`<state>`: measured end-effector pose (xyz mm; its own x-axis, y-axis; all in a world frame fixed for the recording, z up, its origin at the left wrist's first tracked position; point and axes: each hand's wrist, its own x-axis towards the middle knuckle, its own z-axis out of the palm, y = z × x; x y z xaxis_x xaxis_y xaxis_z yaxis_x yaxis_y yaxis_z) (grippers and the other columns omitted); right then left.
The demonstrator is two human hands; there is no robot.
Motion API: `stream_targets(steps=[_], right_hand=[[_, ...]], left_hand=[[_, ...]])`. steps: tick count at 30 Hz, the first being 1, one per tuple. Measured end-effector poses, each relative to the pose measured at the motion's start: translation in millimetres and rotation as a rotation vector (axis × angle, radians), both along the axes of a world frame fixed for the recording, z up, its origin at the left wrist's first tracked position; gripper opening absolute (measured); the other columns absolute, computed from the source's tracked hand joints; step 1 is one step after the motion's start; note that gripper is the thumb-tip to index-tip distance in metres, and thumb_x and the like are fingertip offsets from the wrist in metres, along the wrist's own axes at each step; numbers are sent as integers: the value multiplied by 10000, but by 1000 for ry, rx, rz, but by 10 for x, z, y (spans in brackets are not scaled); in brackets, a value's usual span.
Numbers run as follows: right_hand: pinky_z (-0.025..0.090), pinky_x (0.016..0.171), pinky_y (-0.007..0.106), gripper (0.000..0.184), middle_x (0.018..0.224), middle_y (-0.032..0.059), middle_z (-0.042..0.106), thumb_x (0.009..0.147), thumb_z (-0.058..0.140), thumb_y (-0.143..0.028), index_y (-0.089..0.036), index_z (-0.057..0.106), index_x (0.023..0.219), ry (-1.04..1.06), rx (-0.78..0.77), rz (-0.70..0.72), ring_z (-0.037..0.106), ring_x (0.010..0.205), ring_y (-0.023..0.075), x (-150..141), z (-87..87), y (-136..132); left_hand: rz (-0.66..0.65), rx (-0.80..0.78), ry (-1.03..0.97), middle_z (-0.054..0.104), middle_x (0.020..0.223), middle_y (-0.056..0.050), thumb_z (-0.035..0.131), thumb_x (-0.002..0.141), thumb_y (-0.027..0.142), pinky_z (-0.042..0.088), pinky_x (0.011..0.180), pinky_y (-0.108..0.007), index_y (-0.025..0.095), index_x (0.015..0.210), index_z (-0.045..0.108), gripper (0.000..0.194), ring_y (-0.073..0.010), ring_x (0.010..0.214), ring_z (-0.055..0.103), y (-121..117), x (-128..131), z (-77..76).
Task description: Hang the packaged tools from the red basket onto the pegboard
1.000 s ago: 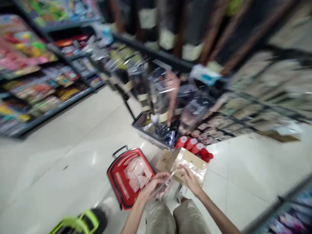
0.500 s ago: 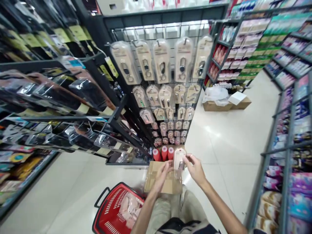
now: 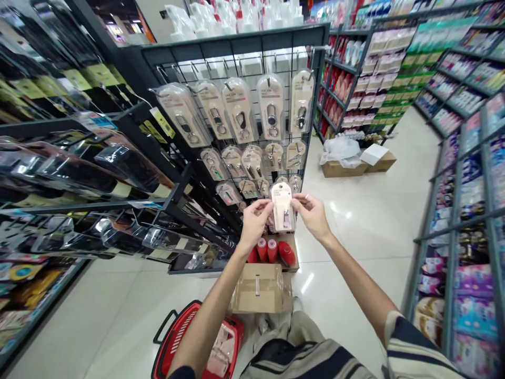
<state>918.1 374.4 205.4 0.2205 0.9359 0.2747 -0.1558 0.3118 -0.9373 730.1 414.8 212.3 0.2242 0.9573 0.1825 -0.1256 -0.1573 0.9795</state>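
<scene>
The rack (image 3: 252, 41) filled the upper middle of the frame, its lowest rows partly hidden behind the hands. At the right edge the shelves (image 3: 460, 227) were cut off, much of their lettering illegible. At lower left, the bottom of the frame cropped the basket (image 3: 238, 331), and the left forearm (image 3: 213, 300) hid part of it. The box (image 3: 252, 295) sat low in the centre, just in front of red items (image 3: 272, 250) whose kind was hard to tell. Near the centre, the left hand (image 3: 254, 221) and right hand (image 3: 313, 213) each pinched one side of the pack (image 3: 281, 205), thumbs against its edges; some fingertips were out of sight behind it. The pack was upright, facing the camera, its print unreadable and its small pinkish insert (image 3: 286, 217) indistinct.
</scene>
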Motion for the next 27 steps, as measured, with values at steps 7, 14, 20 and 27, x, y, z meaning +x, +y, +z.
stream_targets(steps=[7,14,20,27], right_hand=[[585,714,292,307,981,48,762,925,759,-452,-209,723,1109,-91,-9,0,699,835,183,26,-245,91],[580,772,350,301,941,85,796,940,645,-468,-190,751,984,-355,-290,-72,735,840,241,-86,-2227,417],[544,876,375,363,1040,113,783,985,567,-490,-179,736,1069,-443,-326,-146,706,907,252,-30,-2877,982],[524,911,360,358,1096,119,769,1010,522,-466,-182,719,1105,-523,-298,-115,683,965,251,34,-3069,1086]], left_hand=[[-2,15,53,710,823,-4,767,907,423,553,518,-210,206,1282,647,450,-117,568,648,56,-55,-131],[135,-194,381,760,840,-83,744,874,426,569,610,-240,146,925,734,285,-170,690,713,361,-57,-2165],[225,-238,402,787,900,-115,733,902,426,601,756,-308,156,1009,750,290,-210,817,747,909,208,-2860],[258,-230,423,797,1015,-141,735,912,339,582,920,-393,173,1036,777,212,-262,949,750,1069,263,-3035]])
